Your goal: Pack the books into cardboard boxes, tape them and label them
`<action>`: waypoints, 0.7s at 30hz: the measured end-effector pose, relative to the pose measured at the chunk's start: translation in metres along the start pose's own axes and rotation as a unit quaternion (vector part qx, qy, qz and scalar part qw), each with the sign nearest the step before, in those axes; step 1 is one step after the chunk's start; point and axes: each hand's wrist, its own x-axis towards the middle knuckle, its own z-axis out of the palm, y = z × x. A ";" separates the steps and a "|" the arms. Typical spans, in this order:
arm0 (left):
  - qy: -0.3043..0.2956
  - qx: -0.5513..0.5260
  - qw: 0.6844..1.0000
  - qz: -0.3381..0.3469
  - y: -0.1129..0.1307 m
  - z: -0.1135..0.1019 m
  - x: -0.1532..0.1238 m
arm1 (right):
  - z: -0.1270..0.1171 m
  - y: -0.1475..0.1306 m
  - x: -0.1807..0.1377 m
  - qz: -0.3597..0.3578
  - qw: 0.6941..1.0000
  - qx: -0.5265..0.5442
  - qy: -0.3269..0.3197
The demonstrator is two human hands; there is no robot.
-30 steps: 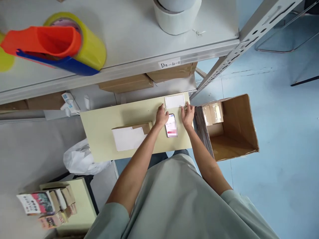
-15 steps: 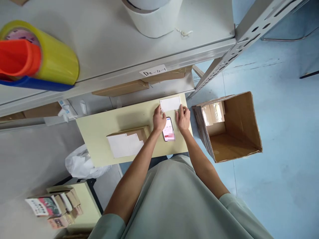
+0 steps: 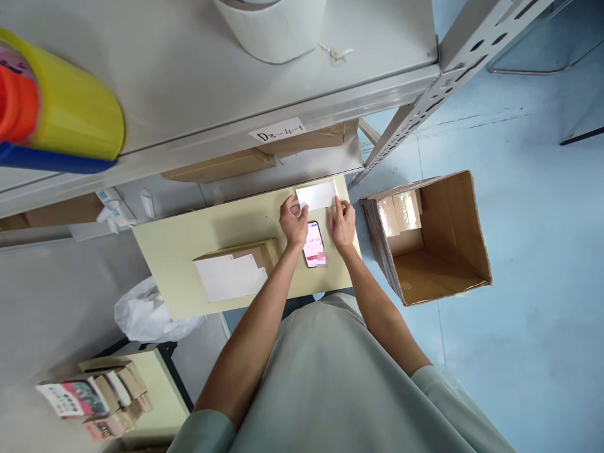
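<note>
A blank white card [image 3: 316, 195] lies near the far edge of a pale yellow board [image 3: 165, 251]; whether it is one card or a thin stack I cannot tell. My left hand [image 3: 294, 223] is closed on its left end, thumb over the near corner and fingers at the side. My right hand [image 3: 341, 225] touches the right edge with its index finger, its thumb apart from the card and its fingers spread. Between my wrists a lit phone [image 3: 313, 245] lies face up. To the left, overlapping white cards [image 3: 226, 277] rest on a brown cardboard box [image 3: 268, 253].
An open carton [image 3: 453, 239] with small boxes inside stands on the floor at right. Above the board is a grey shelf [image 3: 189, 69] bearing tape rolls [image 3: 80, 100] and a white roll [image 3: 278, 31]. A plastic bag [image 3: 146, 311] and stacked books [image 3: 108, 396] are at lower left.
My left hand has shifted its grip, its thumb now over the card's near corner. My right index finger has moved onto the right edge. The view has shifted slightly.
</note>
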 end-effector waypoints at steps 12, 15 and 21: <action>-0.013 -0.041 0.997 -0.060 0.028 -0.013 0.009 | -0.010 -0.007 -0.002 -0.011 1.000 -0.007 0.013; -0.026 0.009 0.999 -0.046 0.022 -0.017 0.015 | -0.015 -0.014 -0.003 -0.009 0.999 0.025 0.026; -0.052 0.029 0.996 -0.060 0.017 -0.019 0.024 | -0.015 -0.026 0.012 0.043 0.997 0.007 0.061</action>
